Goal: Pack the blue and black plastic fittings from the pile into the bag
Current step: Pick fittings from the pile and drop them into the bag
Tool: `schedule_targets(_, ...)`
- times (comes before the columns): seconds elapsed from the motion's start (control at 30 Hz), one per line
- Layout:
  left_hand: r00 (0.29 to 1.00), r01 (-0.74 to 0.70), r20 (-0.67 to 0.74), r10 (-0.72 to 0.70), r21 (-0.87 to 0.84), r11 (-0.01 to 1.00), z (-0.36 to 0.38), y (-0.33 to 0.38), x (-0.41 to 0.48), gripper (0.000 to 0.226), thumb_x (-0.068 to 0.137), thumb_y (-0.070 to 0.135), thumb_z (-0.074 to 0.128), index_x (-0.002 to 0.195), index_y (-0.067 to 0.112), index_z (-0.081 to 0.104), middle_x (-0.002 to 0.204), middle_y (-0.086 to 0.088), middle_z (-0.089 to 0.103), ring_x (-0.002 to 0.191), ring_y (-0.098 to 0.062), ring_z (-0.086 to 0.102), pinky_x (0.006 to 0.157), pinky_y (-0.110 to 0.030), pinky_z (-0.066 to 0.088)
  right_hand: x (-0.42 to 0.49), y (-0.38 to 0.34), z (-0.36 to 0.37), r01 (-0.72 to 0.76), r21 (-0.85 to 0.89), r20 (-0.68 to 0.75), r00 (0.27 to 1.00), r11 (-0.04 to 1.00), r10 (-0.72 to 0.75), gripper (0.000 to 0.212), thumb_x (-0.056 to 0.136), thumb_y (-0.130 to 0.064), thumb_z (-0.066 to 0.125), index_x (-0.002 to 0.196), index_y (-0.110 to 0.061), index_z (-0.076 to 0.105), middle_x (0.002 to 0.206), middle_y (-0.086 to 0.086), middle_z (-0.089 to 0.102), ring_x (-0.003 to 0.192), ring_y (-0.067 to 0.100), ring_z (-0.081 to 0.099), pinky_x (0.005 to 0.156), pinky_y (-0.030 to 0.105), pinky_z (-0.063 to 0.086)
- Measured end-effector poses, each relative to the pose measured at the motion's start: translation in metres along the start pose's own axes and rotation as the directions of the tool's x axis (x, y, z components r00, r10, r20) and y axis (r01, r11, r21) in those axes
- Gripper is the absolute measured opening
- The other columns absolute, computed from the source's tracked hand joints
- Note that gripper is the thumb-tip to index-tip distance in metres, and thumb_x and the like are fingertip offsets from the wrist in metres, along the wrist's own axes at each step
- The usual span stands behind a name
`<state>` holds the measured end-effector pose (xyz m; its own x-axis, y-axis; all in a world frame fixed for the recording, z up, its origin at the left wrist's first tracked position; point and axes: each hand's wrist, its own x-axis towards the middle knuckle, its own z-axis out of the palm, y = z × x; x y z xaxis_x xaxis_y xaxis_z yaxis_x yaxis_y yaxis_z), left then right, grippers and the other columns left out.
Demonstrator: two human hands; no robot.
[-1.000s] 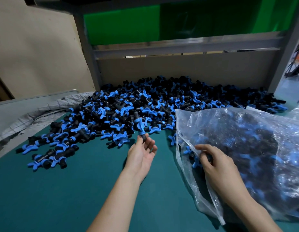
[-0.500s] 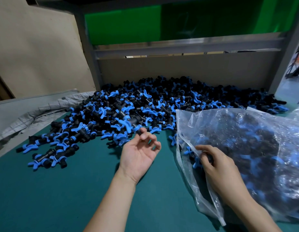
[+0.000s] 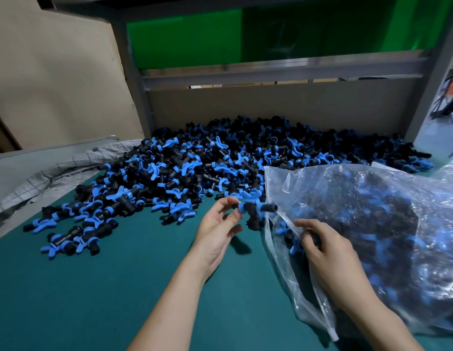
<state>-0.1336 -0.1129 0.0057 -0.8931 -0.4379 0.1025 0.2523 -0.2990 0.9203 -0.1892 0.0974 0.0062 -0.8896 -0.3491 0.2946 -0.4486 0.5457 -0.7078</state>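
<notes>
Blue-and-black plastic fitting [image 3: 254, 211], pinched by the left hand [image 3: 215, 231], points into the clear plastic bag [image 3: 372, 198] whose mouth the right hand [image 3: 332, 257] grips and spreads.

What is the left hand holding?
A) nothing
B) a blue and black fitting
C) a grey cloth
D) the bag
B: the left hand pinches one fitting at its fingertips, just beside the mouth of the bag, which the right hand holds.
</notes>
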Motion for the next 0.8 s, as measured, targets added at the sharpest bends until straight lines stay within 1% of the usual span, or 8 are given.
schedule_targets(0.1,1.000,-0.013,0.007,0.013,0.045,0.999,0.000,-0.002,-0.001,0.018,0.092,0.003,0.061,0.100,0.019,0.062,0.097,0.007,0.066,0.093,-0.006,0.061,0.079,-0.024,0.047,0.001,0.001,0.001,-0.001,0.024,-0.012,1.000,1.000,0.001,0.025,0.098,-0.027,0.047,0.109,-0.043,0.062,0.100,-0.026,0.064,0.091,-0.003,0.058,0.068,0.021,0.042)
schedule_targets(0.23,1.000,-0.009,0.015,0.009,0.040,0.999,0.001,-0.004,-0.001,0.018,0.091,0.001,0.061,0.101,0.016,0.063,0.093,0.008,0.067,0.086,-0.003,0.062,0.078,-0.022,0.049,0.004,0.005,0.003,-0.004,0.092,-0.028,1.000,0.996,0.007,0.026,0.096,-0.026,0.048,0.108,-0.045,0.062,0.090,-0.028,0.065,0.085,-0.012,0.056,0.062,0.010,0.042)
schedule_targets(0.3,1.000,-0.004,0.003,0.004,0.044,0.999,0.000,-0.004,0.000,0.017,0.091,0.004,0.062,0.103,0.016,0.064,0.092,0.006,0.068,0.085,-0.005,0.063,0.077,-0.022,0.050,0.005,0.006,0.003,0.000,0.165,-0.053,0.999,0.986,0.009,0.026,0.096,-0.025,0.048,0.109,-0.042,0.063,0.087,-0.027,0.065,0.080,-0.008,0.058,0.062,0.009,0.044)
schedule_targets(0.4,1.000,-0.017,-0.022,0.021,0.175,0.984,-0.003,-0.007,0.001,0.013,0.093,0.009,0.063,0.103,0.017,0.066,0.083,0.008,0.067,0.077,-0.003,0.062,0.071,-0.019,0.049,0.006,0.004,0.003,0.024,0.258,-0.138,0.990,0.966,0.012,0.026,0.097,-0.022,0.050,0.110,-0.040,0.064,0.086,-0.023,0.065,0.074,0.000,0.059,0.061,0.011,0.044)
schedule_targets(0.57,0.982,-0.103,-0.118,0.150,0.331,0.938,0.011,-0.012,-0.003,0.011,0.092,0.013,0.066,0.102,0.016,0.067,0.079,0.008,0.068,0.073,-0.003,0.062,0.068,-0.012,0.047,0.002,-0.004,-0.001,0.195,0.353,-0.255,0.961,0.915,-0.106,0.028,0.097,-0.025,0.051,0.112,-0.047,0.060,0.089,-0.014,0.066,0.060,0.010,0.056,0.049,0.018,0.042)
schedule_targets(0.7,0.980,-0.168,-0.045,0.194,0.338,0.926,0.053,-0.027,-0.014,0.013,0.088,0.007,0.070,0.096,0.017,0.067,0.087,0.005,0.073,0.081,-0.005,0.065,0.075,-0.015,0.050,-0.003,-0.011,-0.001,0.356,0.281,-0.296,0.915,0.891,-0.272,0.031,0.094,-0.019,0.053,0.117,-0.039,0.060,0.090,-0.016,0.065,0.059,0.008,0.054,0.056,0.010,0.040)
schedule_targets(0.73,0.986,-0.156,-0.005,0.165,0.308,0.939,0.067,-0.033,-0.019,0.014,0.086,0.007,0.071,0.096,0.017,0.066,0.088,0.003,0.073,0.082,-0.008,0.066,0.076,-0.018,0.051,-0.005,-0.013,-0.001,0.383,0.256,-0.294,0.905,0.887,-0.306,0.032,0.092,-0.021,0.052,0.118,-0.038,0.060,0.090,-0.019,0.063,0.062,0.006,0.056,0.059,0.008,0.040)
schedule_targets(0.8,0.995,-0.090,0.052,0.084,0.123,0.988,0.090,-0.039,-0.027,0.019,0.079,0.014,0.072,0.096,0.012,0.064,0.083,-0.003,0.071,0.080,-0.014,0.063,0.077,-0.025,0.052,-0.007,-0.016,-0.001,0.440,0.213,-0.287,0.882,0.873,-0.374,0.034,0.089,-0.023,0.050,0.119,-0.037,0.059,0.096,-0.021,0.062,0.069,0.003,0.059,0.065,0.006,0.040)
